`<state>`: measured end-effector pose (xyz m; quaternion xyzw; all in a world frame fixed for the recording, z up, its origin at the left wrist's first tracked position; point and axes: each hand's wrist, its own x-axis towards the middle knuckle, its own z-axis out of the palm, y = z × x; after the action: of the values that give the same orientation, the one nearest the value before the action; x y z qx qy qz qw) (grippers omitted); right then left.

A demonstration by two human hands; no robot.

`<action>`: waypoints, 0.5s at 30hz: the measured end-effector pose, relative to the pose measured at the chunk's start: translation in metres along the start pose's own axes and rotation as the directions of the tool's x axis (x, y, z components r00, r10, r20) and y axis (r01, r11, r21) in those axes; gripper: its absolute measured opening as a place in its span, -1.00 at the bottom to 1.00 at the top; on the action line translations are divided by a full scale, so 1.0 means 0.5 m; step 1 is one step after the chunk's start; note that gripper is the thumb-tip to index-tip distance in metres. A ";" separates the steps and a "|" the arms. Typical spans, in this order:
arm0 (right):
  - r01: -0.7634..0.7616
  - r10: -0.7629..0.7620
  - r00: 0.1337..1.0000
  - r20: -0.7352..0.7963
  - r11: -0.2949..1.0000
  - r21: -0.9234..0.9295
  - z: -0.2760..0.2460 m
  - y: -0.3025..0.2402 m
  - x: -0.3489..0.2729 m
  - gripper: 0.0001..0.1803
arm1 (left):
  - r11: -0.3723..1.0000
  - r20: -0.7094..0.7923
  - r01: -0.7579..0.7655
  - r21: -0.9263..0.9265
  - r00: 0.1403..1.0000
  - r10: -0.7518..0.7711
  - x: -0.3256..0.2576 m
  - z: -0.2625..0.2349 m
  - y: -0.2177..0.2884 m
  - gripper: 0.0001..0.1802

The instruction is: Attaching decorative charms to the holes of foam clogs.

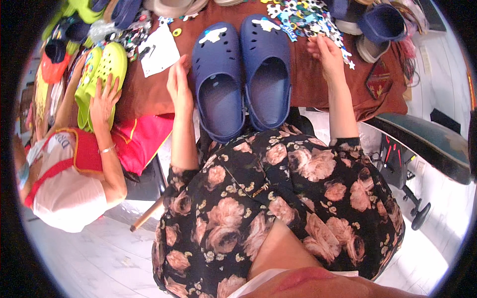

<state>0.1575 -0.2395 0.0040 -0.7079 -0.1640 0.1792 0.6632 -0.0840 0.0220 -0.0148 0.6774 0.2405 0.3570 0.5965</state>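
Observation:
A pair of navy blue clogs stands in front of me at the table's near edge, the left clog (218,107) beside the right clog (268,89). Each toe carries a white character charm (213,35). My left hand (181,87) is upright and edge-on, just left of the left clog, fingers stretched and nothing visible in them. Over on the right, my right hand (326,54) is at the near side of a pile of colourful shoe charms (303,22). Its fingers are curled together; whatever they pinch is too small to make out.
A brown cloth (149,97) covers the table. Left of me a co-worker handles lime green clogs (110,69). A white sheet (159,53) lies between us, with more charms behind it. Other clogs (382,24) crowd the far right. A dark padded chair part (422,144) juts in at right.

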 end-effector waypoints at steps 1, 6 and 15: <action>-0.057 0.060 0.995 -0.076 0.997 0.042 -0.026 0.019 -0.015 -0.68 | 0.995 0.054 -0.074 -0.063 0.996 0.078 -0.011 -0.004 -0.002 -0.48; -0.091 0.101 0.976 -0.193 0.994 0.061 -0.072 0.043 -0.051 -0.69 | 0.913 0.262 -0.244 0.326 0.952 0.161 -0.063 -0.005 0.064 -0.38; 0.177 -0.266 0.959 -0.101 0.836 -0.520 0.009 0.031 -0.007 -0.79 | 0.942 0.201 -0.042 0.332 0.979 -0.027 -0.032 0.011 0.062 -0.47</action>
<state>0.1523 -0.2380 -0.0115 -0.8457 -0.2294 -0.0088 0.4818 -0.0929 0.0011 0.0123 0.8026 0.2328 0.2422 0.4930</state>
